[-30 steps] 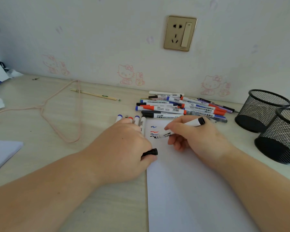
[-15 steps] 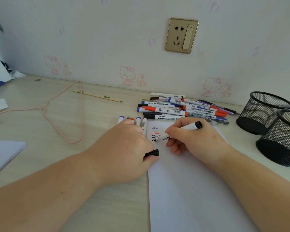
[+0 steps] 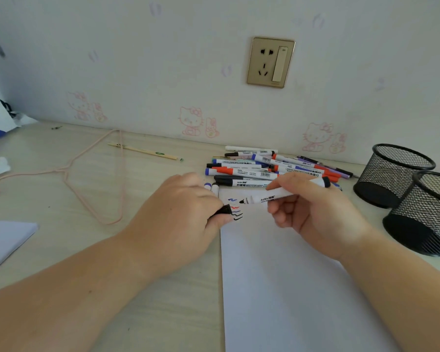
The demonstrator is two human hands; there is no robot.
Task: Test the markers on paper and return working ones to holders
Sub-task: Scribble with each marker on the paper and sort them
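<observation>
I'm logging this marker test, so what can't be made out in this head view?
- Markers beside the paper: mostly hidden behind the left hand.
- Black cap: only its end shows.
- Mesh holders: contents unclear; the near one is cut by the frame edge.
- Pile labels: small print unreadable.

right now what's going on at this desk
A person is testing markers on a white sheet of paper. The right hand holds an uncapped black marker with its tip at the paper, beside a few blue, red and black squiggles. The left hand grips the black cap at the sheet's edge. A pile of markers lies behind, and two mesh holders stand to the right.
</observation>
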